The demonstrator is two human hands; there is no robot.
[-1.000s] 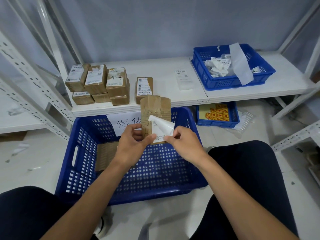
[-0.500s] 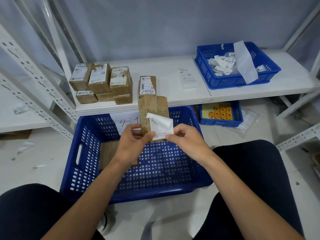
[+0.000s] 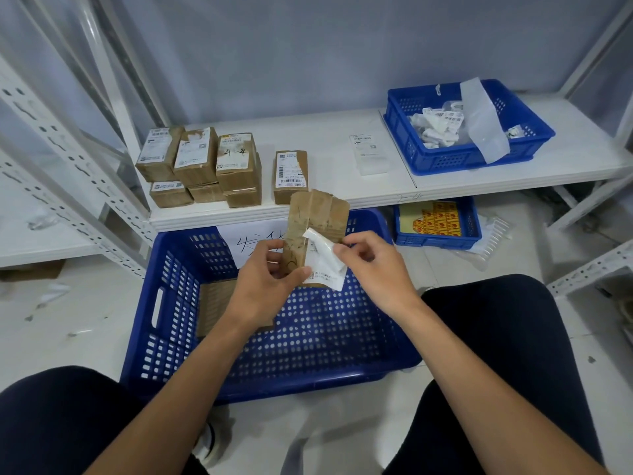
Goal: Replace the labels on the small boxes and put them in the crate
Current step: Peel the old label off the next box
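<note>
Tearing is judged the chief risk: the label (image 3: 325,260) is partly peeled from the box (image 3: 317,231), and if it is pulled sharply, scraps of paper could be left stuck, or the brown face could be lifted with it. The box is held upright over the far side of the crate (image 3: 178,303). Its lower part is gripped by the left hand (image 3: 270,286) with fingers curled round it and the thumb laid on the front. The loose edge of the label is pinched by the right hand (image 3: 373,269). Should the left grip be slackened under the pull, the box could be twisted or dropped into the crate unrelabelled. The freed adhesive side could also be folded onto itself or stuck to the fingers. The box is a small oblong of creased brown cardboard, banded with glossy tape and marked with pen. The label is thin white paper, curled at its free edge, with fine print near the bottom. The crate is rigid blue plastic, rectangular, with perforated walls and floor, and a flat cardboard sheet (image 3: 215,303) lies inside it at the left. Beyond the crate, more labelled boxes (image 3: 202,166) are stacked on a smooth white shelf (image 3: 335,132).
</note>
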